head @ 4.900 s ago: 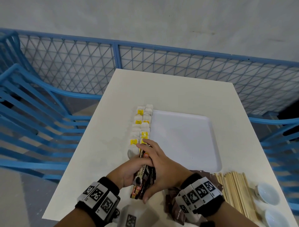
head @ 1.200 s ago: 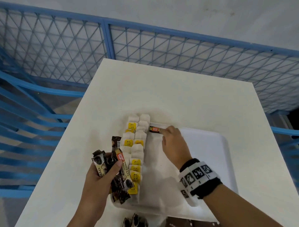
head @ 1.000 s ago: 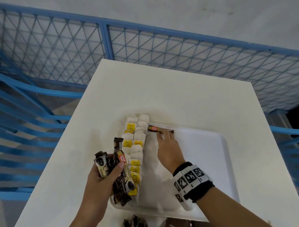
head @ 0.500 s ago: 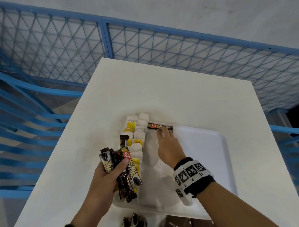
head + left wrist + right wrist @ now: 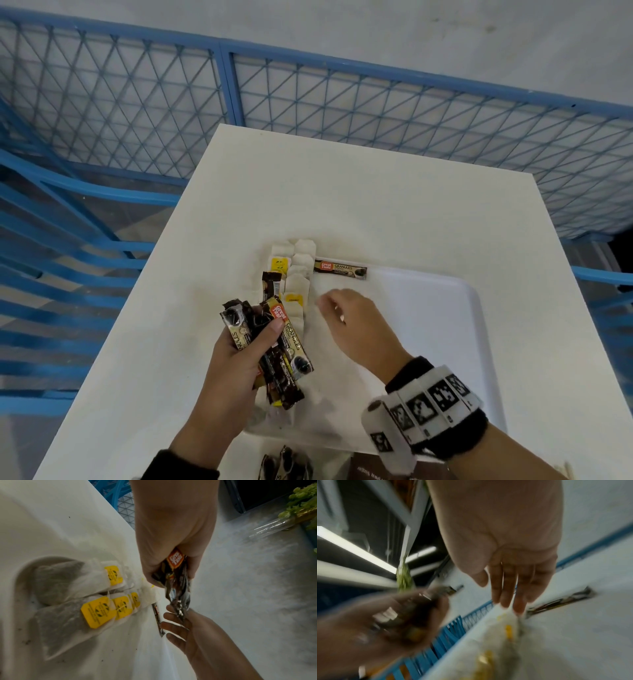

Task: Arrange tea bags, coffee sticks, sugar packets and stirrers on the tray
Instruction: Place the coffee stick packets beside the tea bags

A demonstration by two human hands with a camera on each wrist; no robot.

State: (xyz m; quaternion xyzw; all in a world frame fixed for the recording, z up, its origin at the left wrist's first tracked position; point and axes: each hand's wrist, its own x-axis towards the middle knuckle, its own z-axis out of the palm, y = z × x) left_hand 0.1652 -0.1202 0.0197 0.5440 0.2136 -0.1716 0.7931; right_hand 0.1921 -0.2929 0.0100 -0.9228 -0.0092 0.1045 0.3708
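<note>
A white tray (image 5: pixel 442 318) lies on the table with a double row of tea bags (image 5: pixel 297 270) with yellow tags along its left side. One coffee stick (image 5: pixel 340 269) lies flat at the tray's far edge, right of the tea bags. My left hand (image 5: pixel 239 356) grips a bundle of coffee sticks (image 5: pixel 274 346) over the tea bags. In the left wrist view the bundle of coffee sticks (image 5: pixel 176 582) hangs from my fist above the tea bags (image 5: pixel 96 601). My right hand (image 5: pixel 346 318) hovers over the tray, empty, fingers straight (image 5: pixel 506 588), close to the bundle.
The white table (image 5: pixel 342 205) is ringed by a blue mesh fence (image 5: pixel 308 89). More coffee sticks (image 5: pixel 286 466) and a brown packet (image 5: pixel 390 469) lie at the near edge below the tray. The tray's right half is bare.
My right hand has let go of the laid coffee stick and drawn back toward the left hand's bundle. The left hand has lifted the bundle slightly toward the tray.
</note>
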